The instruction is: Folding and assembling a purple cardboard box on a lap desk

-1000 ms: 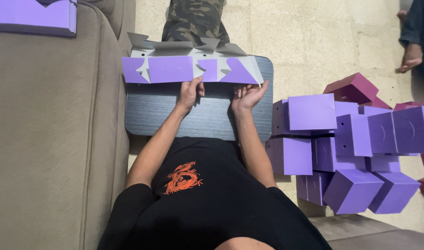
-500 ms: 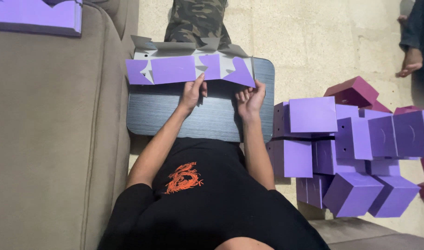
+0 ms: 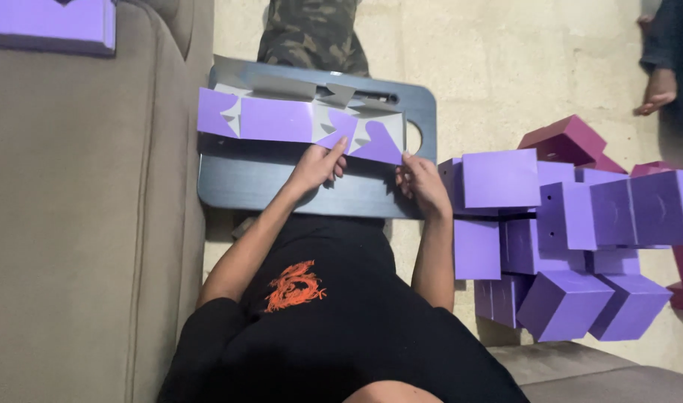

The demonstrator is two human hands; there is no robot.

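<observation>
Left hand point(image 3: 317, 166) pinched the card point(image 3: 296, 123), right hand point(image 3: 422, 183) gripped its half-hidden corner at the tray point(image 3: 282, 183) edge, boxes point(image 3: 565, 224) crowding right

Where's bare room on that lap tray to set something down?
Bare strip on the dark lap tray, between the flat purple box blank and the near edge, beside the left hand. Crowded beside the right hand: stacked purple boxes.
</observation>
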